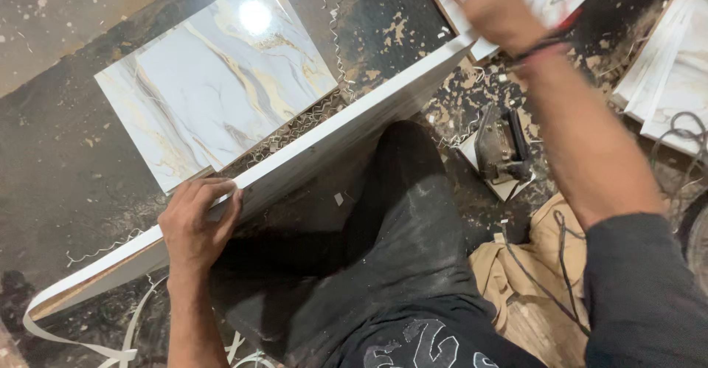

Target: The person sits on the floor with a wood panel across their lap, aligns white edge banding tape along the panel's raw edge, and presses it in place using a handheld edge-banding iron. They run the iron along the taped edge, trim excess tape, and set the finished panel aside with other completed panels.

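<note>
Your left hand [198, 224] grips the top edge of the long white board [310, 154], which stands on edge across your knee beside the marble-pattern panels [221, 80]. Your right hand [490, 3], blurred, rests at the board's far end; its grip cannot be determined.

1. The scene is moderately lit from above; a round white glare spot sits on the glossy marble-patterned white panel [221, 80] lying on the floor.
2. The dark, stained concrete floor [66, 176] stays dim, and detail sinks into its blackest patches.
3. The right hand [490, 3] at the top edge is smeared by motion blur, its fingers indistinct.
4. The left hand [195, 224] is sharp, as is the long white edge-banded board [332, 139] it grips.
5. Black dusty trousers [398, 220] lose detail in shadow beneath the board.
6. Pale stacked panels [675, 66] at the right edge look slightly washed out and soft.
</note>
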Demonstrator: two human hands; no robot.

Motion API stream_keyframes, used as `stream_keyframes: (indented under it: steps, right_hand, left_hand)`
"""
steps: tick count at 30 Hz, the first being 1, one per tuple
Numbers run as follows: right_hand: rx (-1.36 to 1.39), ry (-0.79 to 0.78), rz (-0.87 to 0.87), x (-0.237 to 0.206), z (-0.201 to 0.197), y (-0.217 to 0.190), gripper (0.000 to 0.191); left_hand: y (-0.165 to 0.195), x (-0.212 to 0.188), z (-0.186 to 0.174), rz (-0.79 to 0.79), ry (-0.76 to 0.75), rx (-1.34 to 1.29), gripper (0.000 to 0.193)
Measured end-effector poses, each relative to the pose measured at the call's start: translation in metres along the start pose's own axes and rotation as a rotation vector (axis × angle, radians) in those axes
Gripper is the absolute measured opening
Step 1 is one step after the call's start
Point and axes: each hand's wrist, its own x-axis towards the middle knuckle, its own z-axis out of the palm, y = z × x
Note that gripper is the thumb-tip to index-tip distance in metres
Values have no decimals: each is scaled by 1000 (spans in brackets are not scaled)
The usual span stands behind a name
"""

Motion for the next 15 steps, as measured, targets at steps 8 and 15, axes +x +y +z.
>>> stream_keyframes:
  steps: [8,15]
  right_hand:
    - [-606,-515,-26,26,55,-99,37]
    - [-52,-630,-1,18,249,-293,72]
  left_hand:
    - [-3,3,1,28,-10,-17,13]
    - [-11,-1,-9,47,4,-75,19]
